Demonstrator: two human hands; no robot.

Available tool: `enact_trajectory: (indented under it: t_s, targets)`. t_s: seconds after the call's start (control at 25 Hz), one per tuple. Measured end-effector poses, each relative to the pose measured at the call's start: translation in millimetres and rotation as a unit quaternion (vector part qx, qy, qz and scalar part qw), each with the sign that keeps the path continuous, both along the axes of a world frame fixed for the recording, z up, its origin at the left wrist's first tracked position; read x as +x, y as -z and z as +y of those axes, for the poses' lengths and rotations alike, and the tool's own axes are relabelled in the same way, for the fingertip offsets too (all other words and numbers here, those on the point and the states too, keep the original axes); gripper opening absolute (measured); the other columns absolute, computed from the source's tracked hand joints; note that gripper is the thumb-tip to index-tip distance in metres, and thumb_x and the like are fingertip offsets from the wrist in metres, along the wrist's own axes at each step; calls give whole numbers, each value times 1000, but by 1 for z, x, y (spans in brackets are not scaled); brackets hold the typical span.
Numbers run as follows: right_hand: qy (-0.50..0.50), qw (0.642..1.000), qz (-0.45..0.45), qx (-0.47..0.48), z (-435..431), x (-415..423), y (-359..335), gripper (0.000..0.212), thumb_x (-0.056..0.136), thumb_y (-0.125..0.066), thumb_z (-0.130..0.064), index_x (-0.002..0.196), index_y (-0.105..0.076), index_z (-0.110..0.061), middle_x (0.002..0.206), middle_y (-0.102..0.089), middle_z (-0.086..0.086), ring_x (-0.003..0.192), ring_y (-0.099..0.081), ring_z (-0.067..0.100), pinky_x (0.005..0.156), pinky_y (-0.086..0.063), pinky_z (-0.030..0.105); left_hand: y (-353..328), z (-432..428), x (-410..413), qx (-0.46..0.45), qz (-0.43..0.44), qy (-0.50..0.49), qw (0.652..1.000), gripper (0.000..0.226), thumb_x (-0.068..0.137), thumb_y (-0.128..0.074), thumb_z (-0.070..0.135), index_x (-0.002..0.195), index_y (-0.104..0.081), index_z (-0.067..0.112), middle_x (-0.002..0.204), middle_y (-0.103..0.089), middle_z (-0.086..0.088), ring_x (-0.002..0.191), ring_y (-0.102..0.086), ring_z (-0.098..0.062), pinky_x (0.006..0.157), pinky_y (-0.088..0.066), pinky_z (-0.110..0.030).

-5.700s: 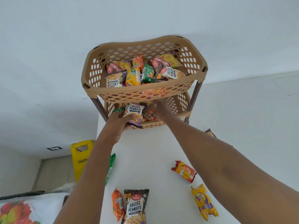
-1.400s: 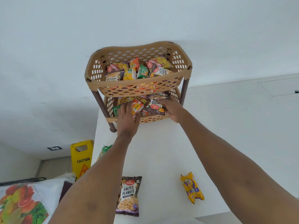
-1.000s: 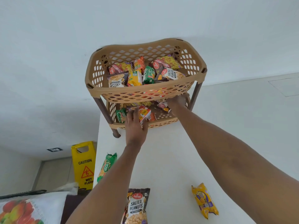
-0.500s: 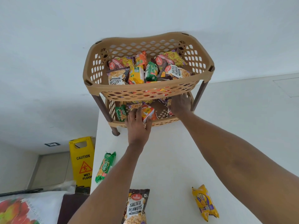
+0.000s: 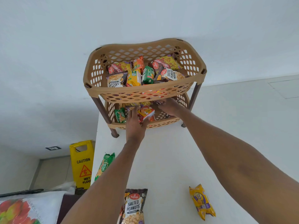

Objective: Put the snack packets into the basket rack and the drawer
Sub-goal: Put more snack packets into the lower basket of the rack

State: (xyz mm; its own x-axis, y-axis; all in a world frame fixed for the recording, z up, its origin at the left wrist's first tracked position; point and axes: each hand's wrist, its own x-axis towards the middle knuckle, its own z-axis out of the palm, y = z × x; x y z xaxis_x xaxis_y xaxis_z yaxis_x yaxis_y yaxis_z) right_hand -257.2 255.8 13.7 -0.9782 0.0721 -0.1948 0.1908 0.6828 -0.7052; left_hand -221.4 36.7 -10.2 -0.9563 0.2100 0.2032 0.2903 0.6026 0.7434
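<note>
Two orange packets that lay on the table several seconds ago are gone from it, and the left hand (image 5: pixel 135 125), which half a second ago was at the front of the lower basket (image 5: pixel 161 125), is still there with a red-orange packet (image 5: pixel 145 113). That packet sits tilted just inside the front rim. The hand's straight fingers (image 5: pixel 133 111) run up along its left edge and the thumb curls in against its near corner, so it is held in the fork between them.

The right hand (image 5: pixel 169 107) reaches deeper into the same tier, just right of the packet. Its fingertips are hidden under the upper basket (image 5: pixel 145 90), so whether they hold anything cannot be told. A small green pack (image 5: pixel 120 115) leans just left of the left fingers.

Above, the upper tier of the basket rack (image 5: pixel 196 92) is filled with mixed snack packets. The rack stands at the far end of the white table (image 5: pixel 161 159). Nearer the camera, three packets lie well apart: a green packet (image 5: pixel 104 165) at the left edge, a salted peanuts packet (image 5: pixel 134 206) between the forearms, and a yellow packet (image 5: pixel 201 202) to the right. A yellow wet-floor sign (image 5: pixel 82 164) stands on the floor beyond the table's left side.
</note>
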Motion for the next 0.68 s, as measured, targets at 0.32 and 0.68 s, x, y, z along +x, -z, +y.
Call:
enact_trajectory:
  t_s: [0.32,0.68]
  targets:
    - [-105,994,-12,-31,-8,3,1,67,80,-87,-6,141,-61,-18,133,-68,3,116,-67,21,98,-58,37,-4,-2,-11,-8,12,78,997,69,102,-65,23,161,-28,16,163,-39,-7,146,-45,-33,109,-49,-45]
    - [27,986,2,163,-12,-14,24,91,78,-87,-17,153,-36,-19,146,-51,14,122,-59,34,92,-57,44,25,8,5,-220,161,42,961,35,107,-37,23,128,-64,14,133,-63,-7,128,-57,-24,122,-31,-45]
